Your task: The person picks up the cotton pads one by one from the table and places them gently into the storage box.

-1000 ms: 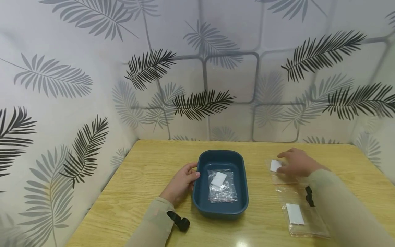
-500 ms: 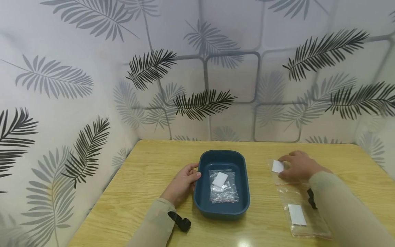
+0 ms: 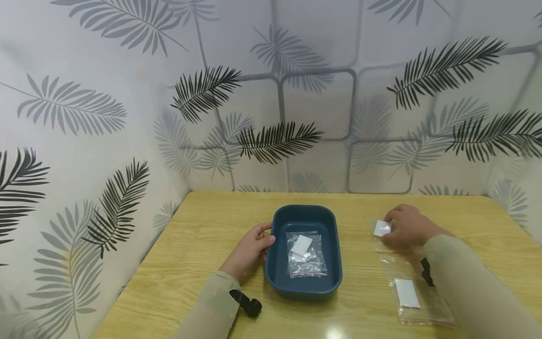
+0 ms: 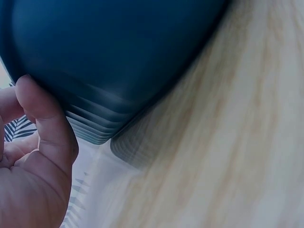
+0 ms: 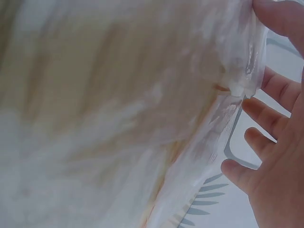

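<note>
A dark blue plastic bin (image 3: pixel 273 278) stands on the table; inside lie clear zip bags (image 3: pixel 309 268) with a white card. My left hand (image 3: pixel 250 249) holds the bin's left side, its thumb against the wall, as the left wrist view (image 4: pixel 40 156) shows too. At the right, my right hand (image 3: pixel 408 228) pinches a clear zip bag (image 3: pixel 383 244) between thumb and fingers; the bag has a white card (image 3: pixel 382 228) in it. In the right wrist view, the film bunches at the fingertips, and the remaining fingers are spread apart.
Another clear zip bag (image 3: pixel 427 306) with a white card (image 3: pixel 407 293) lies nearer, partly under the right forearm. Black straps circle both sleeves. The wooden table (image 3: pixel 220 212) meets a leaf-patterned wall (image 3: pixel 313 165) at the back.
The right hand has closed in on the far bag's card, and now covers slightly more of it. The left hand and bin stay in place.
</note>
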Demonstrator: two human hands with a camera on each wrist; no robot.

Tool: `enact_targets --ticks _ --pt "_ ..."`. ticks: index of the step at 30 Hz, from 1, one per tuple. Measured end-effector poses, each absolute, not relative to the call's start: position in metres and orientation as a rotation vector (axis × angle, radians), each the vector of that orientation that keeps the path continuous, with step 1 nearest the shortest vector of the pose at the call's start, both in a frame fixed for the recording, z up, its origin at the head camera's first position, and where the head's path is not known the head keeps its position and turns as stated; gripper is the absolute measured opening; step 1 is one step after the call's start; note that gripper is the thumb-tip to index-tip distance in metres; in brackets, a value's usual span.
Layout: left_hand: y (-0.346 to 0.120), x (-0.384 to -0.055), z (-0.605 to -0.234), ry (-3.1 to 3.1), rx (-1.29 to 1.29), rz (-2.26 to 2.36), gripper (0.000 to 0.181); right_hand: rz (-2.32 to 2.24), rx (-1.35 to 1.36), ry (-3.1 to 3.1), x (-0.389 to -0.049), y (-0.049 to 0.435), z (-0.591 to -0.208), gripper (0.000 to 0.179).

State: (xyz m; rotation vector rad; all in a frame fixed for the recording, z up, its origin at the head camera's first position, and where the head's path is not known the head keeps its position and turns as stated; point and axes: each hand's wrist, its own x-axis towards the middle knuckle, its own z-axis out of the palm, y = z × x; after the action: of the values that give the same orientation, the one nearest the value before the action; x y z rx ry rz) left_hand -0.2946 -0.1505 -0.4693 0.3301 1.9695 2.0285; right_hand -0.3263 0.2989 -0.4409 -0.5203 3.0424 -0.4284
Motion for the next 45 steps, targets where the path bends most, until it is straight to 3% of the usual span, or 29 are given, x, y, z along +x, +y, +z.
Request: enact_targets --ticks 21,34,45 --pt "-0.149 -0.295 -0.469 1.960 0.333 2.029 0.050 -0.520 -0.649 3.109 -0.319 0.276 -0.406 0.043" --pt "-0.150 -0.295 -0.468 1.986 0.325 2.018 0.050 -0.491 -0.787 3.160 -0.297 0.226 -0.365 0.042" --pt "-0.149 -0.292 -0.467 1.998 0.312 2.016 0.049 -0.486 -0.879 3.139 -0.298 0.178 -0.364 0.043"
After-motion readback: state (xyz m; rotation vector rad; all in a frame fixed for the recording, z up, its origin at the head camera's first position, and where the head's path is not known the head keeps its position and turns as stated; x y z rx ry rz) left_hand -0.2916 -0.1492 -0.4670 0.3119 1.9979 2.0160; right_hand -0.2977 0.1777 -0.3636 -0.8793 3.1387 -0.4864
